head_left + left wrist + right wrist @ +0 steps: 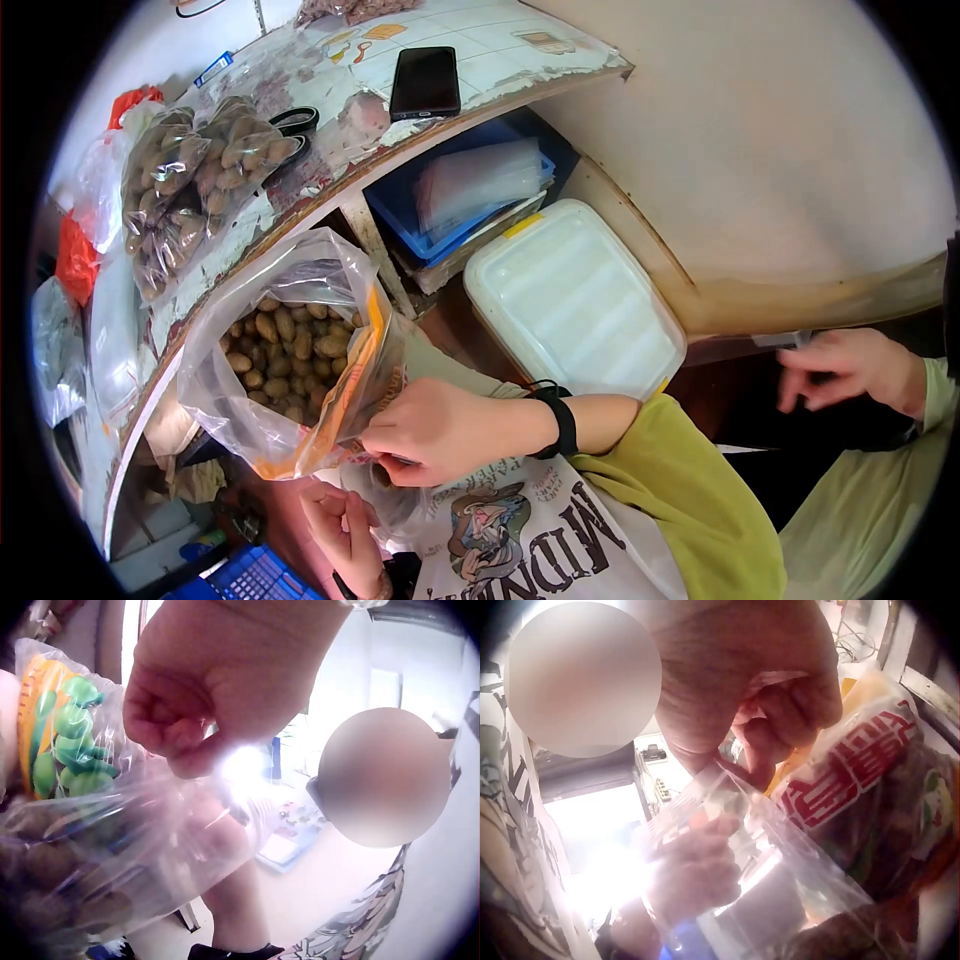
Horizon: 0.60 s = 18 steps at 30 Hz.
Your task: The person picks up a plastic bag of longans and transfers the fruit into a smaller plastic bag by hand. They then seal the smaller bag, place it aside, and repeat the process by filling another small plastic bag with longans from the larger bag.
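My right hand (455, 430), with a black band on its wrist, pinches the upper edge of a small clear plastic bag (832, 877) between thumb and finger. Below it in the head view, my left hand (340, 525) has its fingers bent. The left wrist view shows that hand's thumb and finger pinching the same clear film, with brown pieces inside the bag. Close by stands a large open plastic bag (365, 355) with an orange band, full of brown oval nuts (290, 350). Red characters and green fruit are printed on its outside.
Filled clear bags of nuts (180, 190) and a phone (425, 82) lie on the worn counter. Beneath it, a blue tray (440, 240) holds flat plastic bags beside a white lidded box (575, 300). A blue crate (260, 580) sits low down. Another person's hand (850, 370) shows at right.
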{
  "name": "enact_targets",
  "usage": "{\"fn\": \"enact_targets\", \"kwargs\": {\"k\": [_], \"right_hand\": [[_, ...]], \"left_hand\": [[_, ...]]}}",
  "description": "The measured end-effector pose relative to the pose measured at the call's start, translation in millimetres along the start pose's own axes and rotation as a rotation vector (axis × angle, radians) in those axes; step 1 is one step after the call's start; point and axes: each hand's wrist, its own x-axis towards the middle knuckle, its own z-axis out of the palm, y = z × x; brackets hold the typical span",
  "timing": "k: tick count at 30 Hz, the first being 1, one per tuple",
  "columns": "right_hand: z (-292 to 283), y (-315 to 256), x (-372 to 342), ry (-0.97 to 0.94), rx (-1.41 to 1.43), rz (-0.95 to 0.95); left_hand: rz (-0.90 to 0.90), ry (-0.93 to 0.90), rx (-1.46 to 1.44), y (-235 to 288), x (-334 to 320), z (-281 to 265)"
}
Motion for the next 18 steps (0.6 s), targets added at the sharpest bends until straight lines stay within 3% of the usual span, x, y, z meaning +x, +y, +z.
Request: {"fn": "enact_targets", "kwargs": {"k": [12,15,16,18], "right_hand": [[5.8,2.6,1.3,0.002,0.072,0.033],[4.4,4.6,0.2,-0.014,0.136,0.065],[3.7,5.5,0.2,-0.047,0.159,0.108],[2.6,7.8,0.6,-0.004,0.149,0.115]], "left_hand": [[-0.089,0.122,-0.063,-4.5,-1.3,-0.2],[-0.053,0.040,-0.089,-11.3,-6.1,-8.9],[0.138,-0.119,0.042,-20.9,-1.0,-20.3],[0.151,-0.175,-0.145,-30.8,-4.4,-24.4]]}}
